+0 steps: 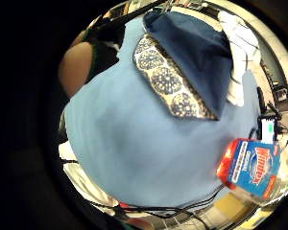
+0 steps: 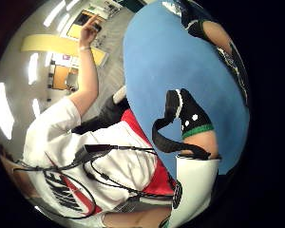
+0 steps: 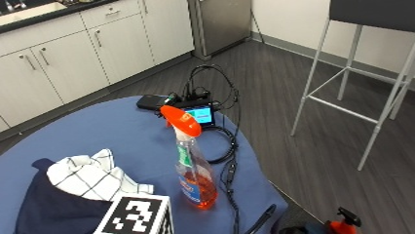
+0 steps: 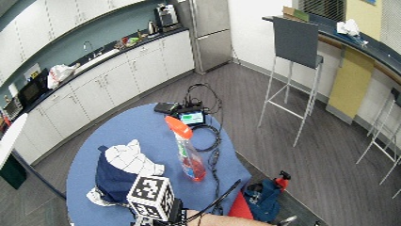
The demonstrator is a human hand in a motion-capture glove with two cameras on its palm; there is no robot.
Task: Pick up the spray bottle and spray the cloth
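A clear spray bottle [image 3: 191,168] with an orange trigger head and reddish liquid stands upright on the blue round table [image 3: 123,131], free of any hand. In the little finger side palm view its Windex label [image 1: 252,167] shows beside the cloths. A white checked cloth [image 3: 91,178] lies on a navy cloth [image 3: 48,209] to the bottle's left, with a patterned cloth [image 1: 168,81] underneath. My gloved right hand [image 2: 186,121] hovers over the table's near side, apart from the bottle, thumb out and holding nothing. It is mostly hidden in the outside view.
A small screen device [image 3: 201,115] and a black box [image 3: 150,101] sit at the table's far edge, with cables [image 3: 228,161] trailing past the bottle. A bar stool [image 3: 363,73] stands to the right. A bag [image 4: 260,197] lies on the floor.
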